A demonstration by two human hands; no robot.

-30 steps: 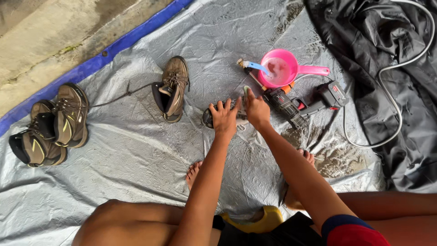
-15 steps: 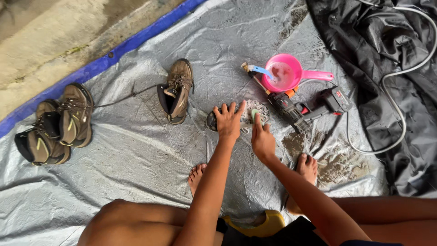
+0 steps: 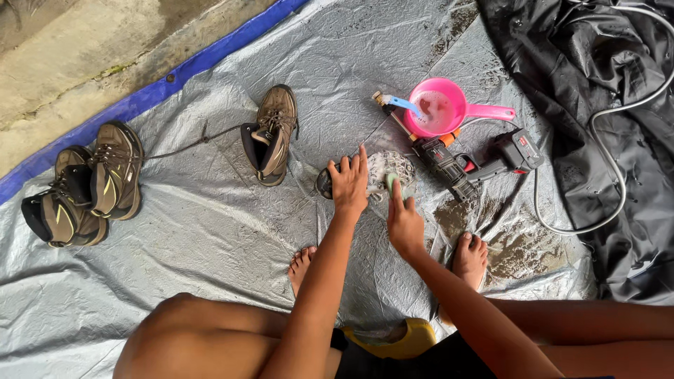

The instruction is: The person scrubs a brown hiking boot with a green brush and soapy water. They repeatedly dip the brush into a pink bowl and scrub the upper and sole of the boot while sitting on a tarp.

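Note:
My left hand (image 3: pixel 349 184) presses flat, fingers spread, on a dark soapy shoe sole (image 3: pixel 379 168) lying on the grey tarp (image 3: pixel 210 231). My right hand (image 3: pixel 403 223) grips a small green scrub brush (image 3: pixel 392 184) against the foamy part of that sole. A brown hiking boot (image 3: pixel 270 135) lies on its side just left of my left hand. My bare feet rest on the tarp below the hands.
A pink scoop (image 3: pixel 446 111) with soapy water and a blue-handled brush (image 3: pixel 395 102) sits beyond the hands. A black and red pressure-washer gun (image 3: pixel 469 163) with a hose (image 3: pixel 597 210) lies right. Two more boots (image 3: pixel 84 186) stand far left. Black sheeting (image 3: pixel 604 84) covers the right; mud patches the tarp.
My right hand has pulled back toward me, from beside the left hand down across the sole. The left hand stays pressed on the sole.

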